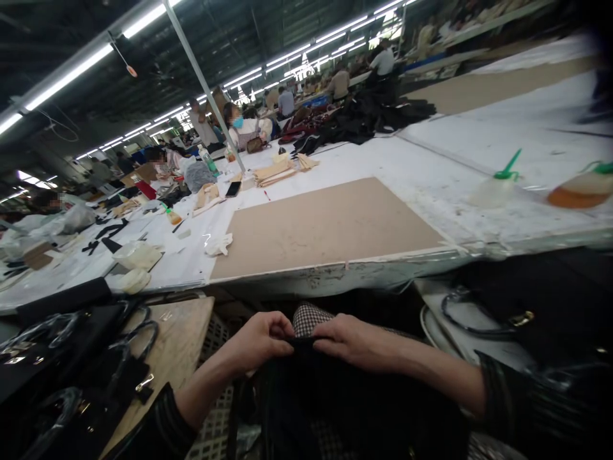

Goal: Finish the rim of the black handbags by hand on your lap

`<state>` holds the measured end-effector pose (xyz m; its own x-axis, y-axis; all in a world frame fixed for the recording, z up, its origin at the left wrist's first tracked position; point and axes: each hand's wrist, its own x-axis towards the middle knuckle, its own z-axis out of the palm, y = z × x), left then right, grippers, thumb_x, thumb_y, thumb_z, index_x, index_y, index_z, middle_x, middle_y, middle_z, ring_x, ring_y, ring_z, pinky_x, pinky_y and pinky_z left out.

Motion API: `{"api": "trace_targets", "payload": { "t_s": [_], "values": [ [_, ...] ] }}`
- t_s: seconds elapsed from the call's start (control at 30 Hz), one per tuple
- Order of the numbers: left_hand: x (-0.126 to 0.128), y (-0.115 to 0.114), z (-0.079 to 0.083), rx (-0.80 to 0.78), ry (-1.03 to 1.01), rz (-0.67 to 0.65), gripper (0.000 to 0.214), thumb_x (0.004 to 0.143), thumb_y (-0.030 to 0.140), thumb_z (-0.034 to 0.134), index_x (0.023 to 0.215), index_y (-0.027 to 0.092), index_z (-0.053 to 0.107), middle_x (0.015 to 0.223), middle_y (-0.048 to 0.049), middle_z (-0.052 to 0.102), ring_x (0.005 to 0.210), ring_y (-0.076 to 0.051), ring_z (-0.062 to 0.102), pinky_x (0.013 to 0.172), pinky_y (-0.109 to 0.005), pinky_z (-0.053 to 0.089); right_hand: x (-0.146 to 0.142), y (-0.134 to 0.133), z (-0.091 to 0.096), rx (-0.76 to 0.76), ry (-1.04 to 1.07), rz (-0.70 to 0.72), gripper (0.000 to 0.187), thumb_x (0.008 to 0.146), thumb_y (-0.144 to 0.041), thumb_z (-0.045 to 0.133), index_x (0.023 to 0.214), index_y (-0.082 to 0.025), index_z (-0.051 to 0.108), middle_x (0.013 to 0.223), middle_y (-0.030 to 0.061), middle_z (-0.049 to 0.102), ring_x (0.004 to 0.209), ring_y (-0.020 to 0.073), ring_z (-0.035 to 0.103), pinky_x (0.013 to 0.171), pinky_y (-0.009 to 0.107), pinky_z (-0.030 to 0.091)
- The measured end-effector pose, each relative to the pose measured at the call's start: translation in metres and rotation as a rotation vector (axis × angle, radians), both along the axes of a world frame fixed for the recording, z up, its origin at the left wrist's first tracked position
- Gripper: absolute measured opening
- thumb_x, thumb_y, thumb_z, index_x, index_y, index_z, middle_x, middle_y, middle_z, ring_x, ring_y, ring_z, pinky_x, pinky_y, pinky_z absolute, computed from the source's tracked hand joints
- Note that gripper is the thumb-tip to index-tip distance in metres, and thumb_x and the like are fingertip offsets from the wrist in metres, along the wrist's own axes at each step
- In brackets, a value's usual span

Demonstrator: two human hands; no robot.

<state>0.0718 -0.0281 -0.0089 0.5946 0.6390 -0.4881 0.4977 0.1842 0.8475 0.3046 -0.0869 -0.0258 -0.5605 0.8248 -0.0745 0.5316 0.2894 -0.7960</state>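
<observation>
Both my hands are low in the picture, below the front edge of the long white table [431,191]. My left hand [261,338] is closed, pinching the top edge of a black bag [335,409] that lies in my lap. My right hand [354,342] grips the same edge from the right, fingers curled over it. A checked lining [309,319] shows just behind the edge between the two hands.
A brown board [325,227] lies on the table before me, with a crumpled white cloth [219,245] at its left. Two squeeze bottles [498,185] [582,188] stand at the right. Black handbags [62,358] are piled on a wooden stand at the left. Other people work further along the table.
</observation>
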Motion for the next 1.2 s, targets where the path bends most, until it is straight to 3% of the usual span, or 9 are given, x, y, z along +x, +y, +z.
{"api": "trace_targets", "payload": {
  "t_s": [0.13,0.27,0.43,0.53,0.6,0.7,0.83,0.93,1.2],
  "values": [
    [0.003,0.017,-0.003,-0.052,-0.019,-0.181,0.034,0.062,0.017,0.077,0.093,0.015,0.062,0.078,0.0006,0.065,0.064,-0.009,0.054,0.063,-0.022,0.039,0.005,0.011,0.004,-0.069,-0.02,0.098,0.015,0.089,-0.022,0.055,0.077,-0.017,0.064,0.061,-0.0057,0.047,0.057,0.0099,0.045,0.054,0.021,0.03],
    [0.011,0.025,-0.018,0.002,-0.005,-0.208,0.035,0.062,0.019,0.077,0.092,0.016,0.058,0.077,0.0015,0.063,0.065,-0.011,0.054,0.062,-0.023,0.04,0.008,0.016,-0.001,-0.039,-0.072,0.065,0.015,0.087,-0.022,0.055,0.075,-0.017,0.064,0.061,-0.0048,0.05,0.057,0.0108,0.046,0.054,0.023,0.028],
    [0.014,0.011,-0.023,0.35,0.065,-0.119,0.028,0.065,0.012,0.074,0.087,0.02,0.059,0.077,0.0041,0.058,0.073,-0.013,0.052,0.067,-0.024,0.038,0.003,0.024,-0.011,-0.058,-0.045,-0.029,0.015,0.084,-0.023,0.054,0.076,-0.019,0.066,0.067,-0.0035,0.056,0.063,0.0124,0.052,0.057,0.022,0.032],
    [0.01,0.001,-0.02,0.669,0.139,-0.149,0.018,0.071,0.013,0.073,0.083,0.021,0.063,0.087,0.0019,0.063,0.08,-0.015,0.056,0.074,-0.025,0.041,-0.001,0.03,-0.013,-0.066,-0.061,-0.039,0.016,0.083,-0.023,0.054,0.075,-0.019,0.067,0.066,-0.0029,0.058,0.062,0.0128,0.053,0.056,0.022,0.032],
    [0.005,-0.003,-0.02,0.721,0.121,-0.182,0.008,0.077,0.015,0.07,0.081,0.021,0.068,0.091,0.0,0.067,0.085,-0.016,0.06,0.078,-0.025,0.043,-0.004,0.033,-0.014,-0.074,-0.086,-0.057,0.018,0.082,-0.024,0.055,0.072,-0.018,0.068,0.064,-0.0016,0.059,0.062,0.0141,0.053,0.056,0.023,0.032],
    [-0.003,-0.008,-0.024,0.63,0.061,-0.121,0.004,0.08,0.02,0.069,0.082,0.021,0.072,0.095,-0.0023,0.071,0.089,-0.017,0.063,0.084,-0.026,0.045,-0.008,0.034,-0.013,-0.084,-0.113,-0.084,0.021,0.083,-0.027,0.055,0.071,-0.017,0.069,0.064,0.0006,0.061,0.063,0.0159,0.055,0.057,0.024,0.033],
    [-0.007,-0.013,-0.027,0.301,0.017,0.112,0.018,0.076,0.024,0.072,0.088,0.017,0.06,0.077,0.0012,0.067,0.069,-0.013,0.059,0.063,-0.021,0.042,-0.006,0.029,-0.012,-0.081,-0.097,-0.081,0.021,0.085,-0.026,0.054,0.077,-0.017,0.071,0.071,0.0015,0.065,0.067,0.0168,0.058,0.059,0.024,0.034],
    [-0.002,-0.014,-0.028,0.108,-0.052,0.15,0.03,0.073,0.025,0.074,0.093,0.017,0.053,0.074,0.0031,0.063,0.062,-0.01,0.054,0.056,-0.019,0.037,-0.001,0.024,-0.015,-0.112,-0.072,-0.059,0.018,0.084,-0.025,0.056,0.089,-0.019,0.073,0.078,0.0008,0.067,0.071,0.0164,0.06,0.06,0.023,0.037],
    [0.007,-0.015,-0.028,0.134,-0.031,0.078,0.019,0.076,0.024,0.069,0.086,0.015,0.056,0.07,0.0034,0.059,0.06,-0.008,0.047,0.054,-0.019,0.031,-0.008,0.032,-0.02,-0.179,-0.11,-0.066,0.022,0.074,-0.039,0.071,0.072,-0.017,0.071,0.059,-0.0039,0.053,0.06,0.0145,0.052,0.051,0.023,0.032]
  ]
}}
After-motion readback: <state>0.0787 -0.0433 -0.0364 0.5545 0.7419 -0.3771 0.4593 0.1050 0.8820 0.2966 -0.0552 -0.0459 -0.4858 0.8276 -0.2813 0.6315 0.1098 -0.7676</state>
